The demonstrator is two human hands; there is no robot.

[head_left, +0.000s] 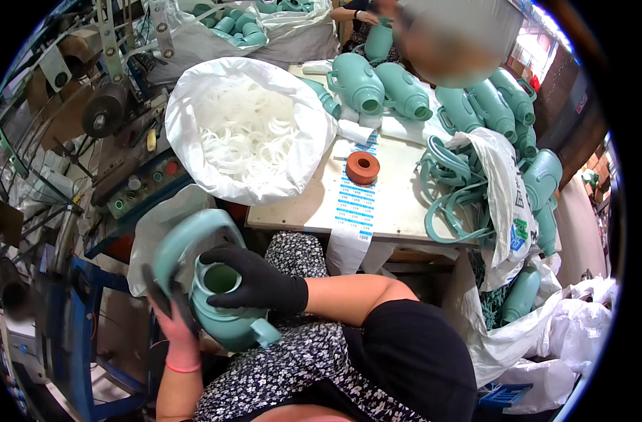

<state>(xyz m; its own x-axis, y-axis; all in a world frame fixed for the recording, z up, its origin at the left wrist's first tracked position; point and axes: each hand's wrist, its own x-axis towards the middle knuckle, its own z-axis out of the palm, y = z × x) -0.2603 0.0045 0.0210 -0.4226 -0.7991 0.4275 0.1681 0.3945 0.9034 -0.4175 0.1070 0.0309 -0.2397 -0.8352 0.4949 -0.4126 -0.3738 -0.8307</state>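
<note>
I hold a teal plastic jug body [226, 320] over my lap, its open mouth facing up. My right hand [254, 281], in a black glove, grips the rim of that mouth. My bare left hand [172, 325] with a pink wristband supports the jug from the left side and holds a dark tool against it. A curved teal handle band [187, 235] arches above the jug. Several more teal jug bodies [377, 88] lie on the white table [300, 207] ahead.
A white bag of pale plastic rings [247, 133] sits on the table's left. An orange ring [362, 167] lies on a strip of labels. Teal handle bands [454, 190] pile at right by white sacks. Machinery [103, 112] stands left. Another person [377, 21] works across the table.
</note>
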